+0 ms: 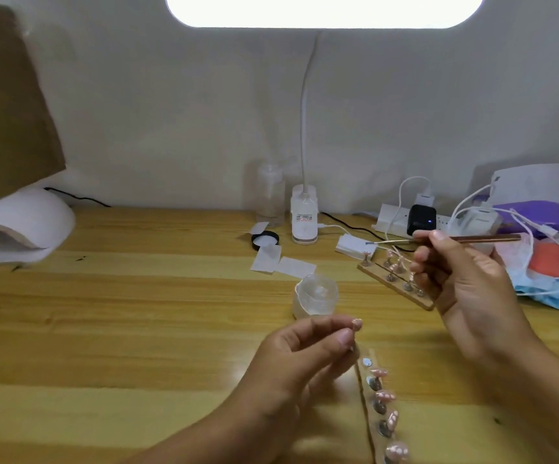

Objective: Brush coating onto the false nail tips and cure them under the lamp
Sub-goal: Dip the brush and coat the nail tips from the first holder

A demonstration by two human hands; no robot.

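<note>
Two hands are at work. Far left of the fingers, the white curing lamp (20,226) sits on the tabletop (137,313). I have the left hand (305,356) pinching one nail tip (357,323) by its stand, just this side of the open gel jar (316,296) and above the strip of tips (380,406). The right hand (472,279) grips the brush (455,239) over the wooden holder (395,279). My worry is that brush pressure twists the pinched tip and smears the coating.

On the table (137,329), the curing lamp (20,226) sits far left. The desk lamp base (304,219) stands at the back, with a bottle (270,195) just left of it. The jar (315,296) lies before them, the nail-tip stand (395,283) to its right, the power strip (392,222) behind that stand, and the nail-tip strip (380,406) nearest the front.
</note>
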